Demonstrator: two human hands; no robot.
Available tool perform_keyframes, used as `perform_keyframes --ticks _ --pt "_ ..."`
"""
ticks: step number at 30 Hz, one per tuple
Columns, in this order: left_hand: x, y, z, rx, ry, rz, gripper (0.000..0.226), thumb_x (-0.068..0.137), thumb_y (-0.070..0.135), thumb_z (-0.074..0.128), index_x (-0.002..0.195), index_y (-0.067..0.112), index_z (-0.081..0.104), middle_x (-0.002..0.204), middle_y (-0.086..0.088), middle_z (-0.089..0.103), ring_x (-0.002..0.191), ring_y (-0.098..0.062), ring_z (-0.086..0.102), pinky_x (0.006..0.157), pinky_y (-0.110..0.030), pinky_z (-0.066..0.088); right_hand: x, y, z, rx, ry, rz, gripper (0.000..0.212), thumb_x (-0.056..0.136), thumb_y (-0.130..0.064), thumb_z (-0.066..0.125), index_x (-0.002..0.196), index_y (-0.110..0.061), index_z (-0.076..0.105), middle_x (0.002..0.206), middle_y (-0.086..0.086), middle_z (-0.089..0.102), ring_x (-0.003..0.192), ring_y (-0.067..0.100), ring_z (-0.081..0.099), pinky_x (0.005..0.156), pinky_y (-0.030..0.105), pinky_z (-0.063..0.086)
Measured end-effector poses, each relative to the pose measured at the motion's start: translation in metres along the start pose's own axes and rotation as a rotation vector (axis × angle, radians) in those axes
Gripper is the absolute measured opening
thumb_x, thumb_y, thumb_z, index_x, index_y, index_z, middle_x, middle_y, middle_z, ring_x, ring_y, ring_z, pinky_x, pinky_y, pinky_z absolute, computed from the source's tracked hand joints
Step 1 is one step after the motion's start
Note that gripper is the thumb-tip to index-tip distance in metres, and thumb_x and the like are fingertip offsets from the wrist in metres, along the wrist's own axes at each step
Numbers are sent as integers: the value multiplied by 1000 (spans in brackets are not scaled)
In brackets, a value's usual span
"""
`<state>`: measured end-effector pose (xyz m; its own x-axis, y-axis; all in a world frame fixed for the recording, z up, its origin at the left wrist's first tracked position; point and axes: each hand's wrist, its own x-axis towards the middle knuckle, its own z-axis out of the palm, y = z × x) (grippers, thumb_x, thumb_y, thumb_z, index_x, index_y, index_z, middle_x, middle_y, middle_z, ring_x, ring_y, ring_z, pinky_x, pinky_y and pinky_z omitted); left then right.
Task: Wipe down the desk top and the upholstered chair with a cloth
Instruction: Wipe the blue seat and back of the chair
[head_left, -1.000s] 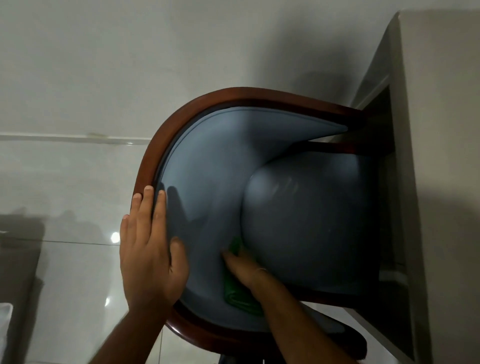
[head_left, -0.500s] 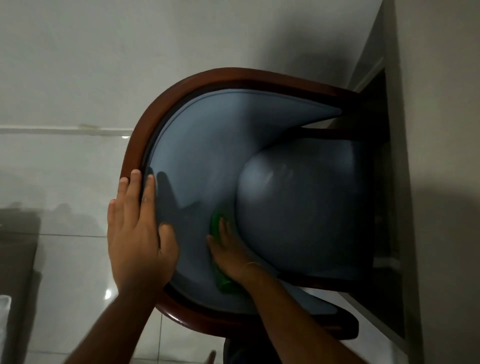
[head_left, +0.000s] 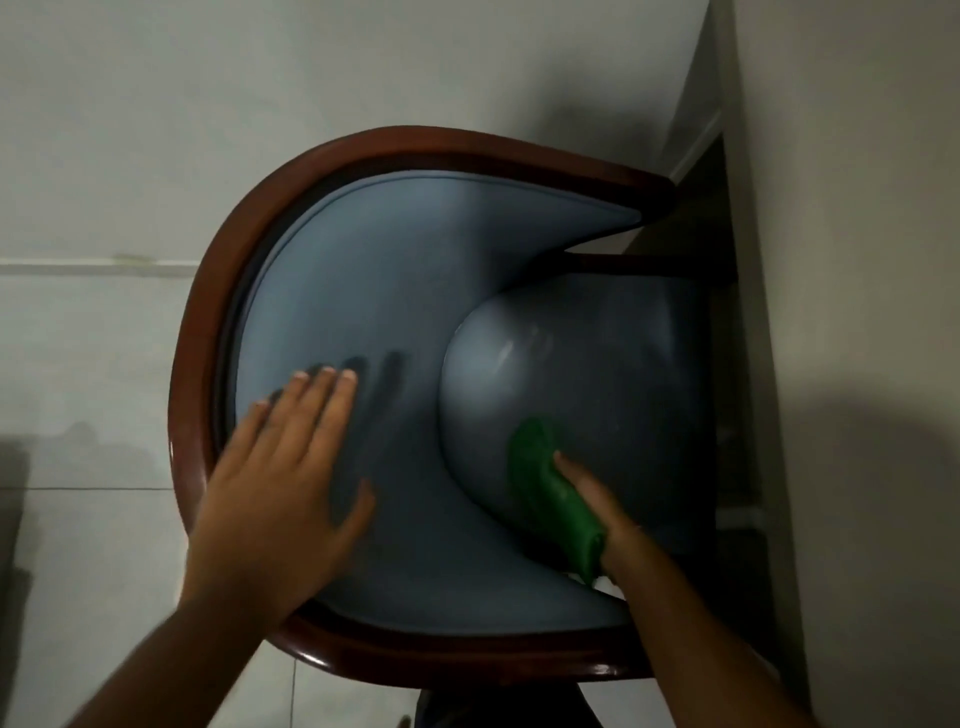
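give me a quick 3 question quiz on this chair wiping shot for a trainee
1. True or false: the green cloth is under the left hand.
2. Multiple choice: where does the cloth press? A) the wooden rim B) the edge of the seat cushion C) the floor
3. Fill in: the left hand lies flat, fingers spread, on the blue padded ______ of the chair.

Key
1. False; the right hand holds it.
2. B
3. Backrest
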<state>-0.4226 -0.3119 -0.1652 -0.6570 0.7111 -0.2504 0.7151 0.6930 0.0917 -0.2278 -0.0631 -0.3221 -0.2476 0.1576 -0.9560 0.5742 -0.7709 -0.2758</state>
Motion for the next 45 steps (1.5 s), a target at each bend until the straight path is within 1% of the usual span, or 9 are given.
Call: perform_keyframes --ticks 4,7,12,17,24,27,36,40,45 --pt "-11 33 30 0 -150 89 92 94 61 44 170 30 3 179 1 17 165 -18 16 132 -46 21 14 -33 -7 337 199 -324 55 99 -58 50 138 -21 60 123 10 70 109 31 68 86 43 58" --pt "-12 57 49 -19 -204 -21 89 93 60 39 170 25 11 174 -8 32 161 -26 30 130 -52 21 29 -66 -19 284 416 -630 47 104 -49 46 146 -29 52 122 -10 67 103 6 65 93 37 55" --pt "-7 72 63 -27 -197 -146 87 90 55 40 167 17 27 163 -15 51 153 -33 46 126 -55 29 100 -114 -18 -459 549 -862 52 109 -34 41 157 -15 40 160 12 43 144 25 44 121 43 35" --pt "3 80 70 -32 -214 -174 85 92 53 40 167 15 27 161 -13 53 152 -32 46 126 -56 29 147 -126 23 -1476 627 -936 62 106 -56 16 163 -33 18 173 6 5 160 30 0 128 51 9" --pt "3 82 69 -66 -253 -238 83 87 44 45 162 10 38 155 -16 59 146 -35 54 124 -58 33 127 4 70 -1922 -33 -1286 59 107 -45 29 163 -28 24 173 2 11 160 29 4 128 50 14" --pt "8 86 67 -103 -177 -249 82 82 41 41 156 6 48 149 -19 64 139 -38 61 118 -60 39 115 45 37 -1987 -95 -1356 63 107 -46 35 164 -25 19 174 -2 7 161 23 0 127 47 13" --pt "12 85 72 -118 -154 -247 82 79 35 45 156 5 48 150 -20 63 139 -39 61 121 -59 33 146 -49 55 -2010 -309 -1515 50 100 -47 46 148 -32 55 166 -2 35 156 25 27 124 50 23" --pt "10 84 75 -118 -174 -229 83 80 32 51 159 6 44 153 -18 60 143 -37 57 124 -58 30 161 -115 59 -1861 91 -1366 61 99 -47 41 157 -29 39 167 4 32 155 30 29 124 50 26" --pt "9 84 76 -101 -180 -224 82 81 31 52 158 5 45 152 -18 62 143 -36 57 125 -58 29 160 -156 -19 -1404 880 -802 65 103 -46 32 164 -26 22 172 5 16 159 30 15 127 50 18"
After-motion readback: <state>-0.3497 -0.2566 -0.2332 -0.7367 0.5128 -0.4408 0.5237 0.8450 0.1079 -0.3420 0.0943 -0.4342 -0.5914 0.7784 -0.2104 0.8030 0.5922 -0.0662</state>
